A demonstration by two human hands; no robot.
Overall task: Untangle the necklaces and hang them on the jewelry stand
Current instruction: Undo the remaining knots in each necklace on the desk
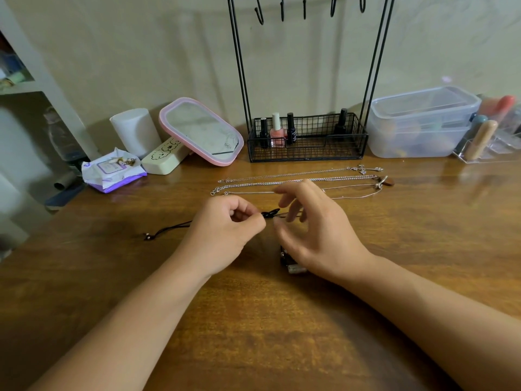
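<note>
A black cord necklace (169,228) lies on the wooden table (253,334), its knotted part (270,214) between my hands. My left hand (225,235) pinches the cord just left of the knot. My right hand (318,230) hovers beside the knot with fingers spread and blurred, holding nothing I can see. A dark pendant (290,263) shows under my right palm. Three silver chain necklaces (296,180) lie stretched out in rows behind my hands. The black wire jewelry stand (307,80) rises at the back, its hooks (259,15) bare.
The stand's wire basket (349,136) holds nail polish bottles. A pink-framed mirror (201,131), a white cylinder (135,131), a cream case and a wipes pack (112,170) sit at the back left. Clear plastic boxes (420,122) and an acrylic organizer stand at the back right.
</note>
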